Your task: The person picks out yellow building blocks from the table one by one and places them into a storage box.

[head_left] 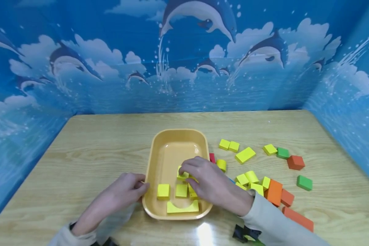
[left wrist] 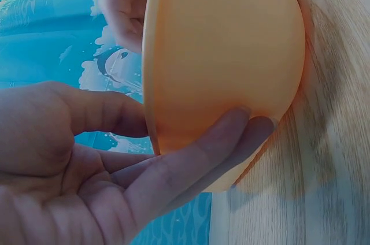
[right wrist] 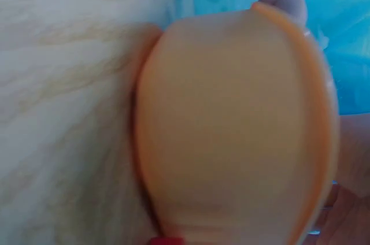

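So the tray (head_left: pixel 172 152) is parked on the table (head_left: pixel 110 150) right between the two hands, long side pointing away from the person. Left hand (head_left: pixel 123 192) is clamped on the left edge, toward the near end, thumb at the rim and fingers against the outside wall. Right hand (head_left: pixel 207 179) comes in over the opposite edge, fingers curled down onto a small yellow block (head_left: pixel 182 176) around mid-tray. Looks pinched to me, though the hand covers part of it and I can't tell whether it touches the tray floor.

IMO the relation that counts is that block versus the ones nearer the person: it sits just beyond a square block (head_left: pixel 181 191), with another (head_left: pixel 163 191) off to the left. Nearest the person is the arch (head_left: pixel 182 207), lying crosswise to the tray, its hollow facing away from them.

Right hand is clearly the closer one to the block, and it's also on the same side as the loose pile (head_left: pixel 249 179) outside the tray. Left hand is well apart from that lot, with the whole tray in between.
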`<state>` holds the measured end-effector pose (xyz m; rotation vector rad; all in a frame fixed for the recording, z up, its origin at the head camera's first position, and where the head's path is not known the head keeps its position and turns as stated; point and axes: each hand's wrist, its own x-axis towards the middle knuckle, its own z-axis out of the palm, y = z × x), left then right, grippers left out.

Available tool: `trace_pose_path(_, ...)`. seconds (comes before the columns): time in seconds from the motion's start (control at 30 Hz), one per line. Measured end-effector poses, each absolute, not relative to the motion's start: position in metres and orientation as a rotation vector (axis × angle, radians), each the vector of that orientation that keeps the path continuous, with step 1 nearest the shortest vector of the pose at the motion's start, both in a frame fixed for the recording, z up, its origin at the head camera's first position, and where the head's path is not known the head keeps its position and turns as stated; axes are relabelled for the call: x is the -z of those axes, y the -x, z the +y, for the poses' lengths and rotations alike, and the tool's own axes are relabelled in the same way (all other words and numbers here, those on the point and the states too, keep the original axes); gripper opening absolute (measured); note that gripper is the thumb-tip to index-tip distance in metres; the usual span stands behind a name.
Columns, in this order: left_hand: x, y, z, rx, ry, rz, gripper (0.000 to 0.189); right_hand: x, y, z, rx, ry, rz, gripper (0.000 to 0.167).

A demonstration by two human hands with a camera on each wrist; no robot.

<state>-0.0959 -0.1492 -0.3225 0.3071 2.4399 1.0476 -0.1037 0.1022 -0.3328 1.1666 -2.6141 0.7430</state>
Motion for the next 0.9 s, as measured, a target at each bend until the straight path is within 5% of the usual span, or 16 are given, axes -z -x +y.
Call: trace_pose_path(0.9,0.326,0.094,-0.152,-1.083,-0.354,2.428,0.014,0.346,0.108,0.103,-0.632,-1.192,-2.676,0.015)
